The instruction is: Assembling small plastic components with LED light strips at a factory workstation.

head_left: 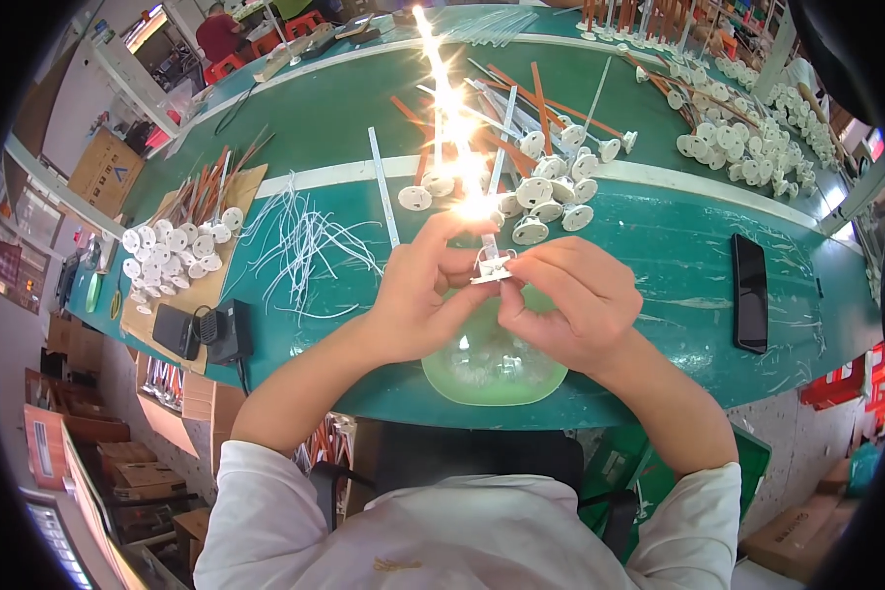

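Between my hands a white round base (490, 269) carries a brightly lit LED strip (449, 108) that rises away from me; glare hides much of its length. My left hand (413, 290) is closed, its fingers gripping the strip's lower end and the base's left side. Thumb and fingers of my right hand (575, 300) pinch at the base's right side, where a thin white wire shows. Just below my hands stands a translucent green bowl (494, 379) with small contents I cannot make out. Beyond them lies a pile of similar strips with white round bases (546, 197).
At left, more strips with bases (172, 251) lie on cardboard, near loose white wires (310, 251) and black adapters (228, 332). A single strip (383, 187) lies beside the wires. A black phone (749, 295) rests at right. More white bases (728, 143) crowd the far right.
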### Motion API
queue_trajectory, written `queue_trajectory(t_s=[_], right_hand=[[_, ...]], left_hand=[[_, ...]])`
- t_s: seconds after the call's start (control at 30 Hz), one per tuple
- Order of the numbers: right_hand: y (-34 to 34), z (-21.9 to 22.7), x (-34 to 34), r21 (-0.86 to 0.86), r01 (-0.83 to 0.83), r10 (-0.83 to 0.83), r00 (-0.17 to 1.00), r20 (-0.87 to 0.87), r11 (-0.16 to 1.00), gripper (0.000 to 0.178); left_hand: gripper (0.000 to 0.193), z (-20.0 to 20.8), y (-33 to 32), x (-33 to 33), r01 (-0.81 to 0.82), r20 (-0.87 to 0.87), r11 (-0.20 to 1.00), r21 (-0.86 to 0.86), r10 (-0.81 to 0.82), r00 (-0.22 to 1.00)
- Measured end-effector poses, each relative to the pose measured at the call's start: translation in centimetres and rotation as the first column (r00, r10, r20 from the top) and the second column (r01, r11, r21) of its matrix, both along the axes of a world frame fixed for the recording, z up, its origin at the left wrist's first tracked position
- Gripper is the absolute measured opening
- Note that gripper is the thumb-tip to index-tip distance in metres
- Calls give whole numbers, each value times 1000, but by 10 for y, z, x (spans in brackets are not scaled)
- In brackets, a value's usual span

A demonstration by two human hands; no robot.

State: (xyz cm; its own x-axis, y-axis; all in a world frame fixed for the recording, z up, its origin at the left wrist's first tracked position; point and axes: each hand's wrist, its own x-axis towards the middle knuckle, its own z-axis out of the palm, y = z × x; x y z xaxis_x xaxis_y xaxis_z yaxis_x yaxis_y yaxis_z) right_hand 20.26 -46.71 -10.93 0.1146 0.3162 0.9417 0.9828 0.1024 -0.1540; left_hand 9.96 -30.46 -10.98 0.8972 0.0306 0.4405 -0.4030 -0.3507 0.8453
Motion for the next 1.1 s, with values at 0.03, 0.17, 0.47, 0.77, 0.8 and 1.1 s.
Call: queue_trajectory(t_s=[0.03, 0.17, 0.47, 0.77, 0.8, 1.1], right_hand=[[0, 0, 2, -14, -16, 16, 1000, 5, 1000, 27], [0, 0, 10, -59, -86, 88, 996, 19, 994, 23], [-2, 1, 3, -107, -30, 19, 994, -106, 994, 19], [-13, -2, -2, -754, -17, -103, 988, -113, 657, 11], [-15, -1, -3, -757, -21, -101, 988, -114, 653, 11], [-18, 4, -10, -877, -26, -167, 979, -120, 479, 17]], left_hand=[[51, -1, 2, 2, 8, 10, 1000, 4, -8, 1000], [53, -3, 5, 5, -2, -32, 998, -68, 0, 999], [33, -1, 4, 11, -106, 173, 971, 214, 69, 982], [28, -15, 22, 23, -204, 159, 977, 68, 191, 969], [28, -16, 21, 23, -181, 150, 981, 72, 168, 974], [28, -12, 12, 16, -132, 168, 884, 448, 63, 984]])
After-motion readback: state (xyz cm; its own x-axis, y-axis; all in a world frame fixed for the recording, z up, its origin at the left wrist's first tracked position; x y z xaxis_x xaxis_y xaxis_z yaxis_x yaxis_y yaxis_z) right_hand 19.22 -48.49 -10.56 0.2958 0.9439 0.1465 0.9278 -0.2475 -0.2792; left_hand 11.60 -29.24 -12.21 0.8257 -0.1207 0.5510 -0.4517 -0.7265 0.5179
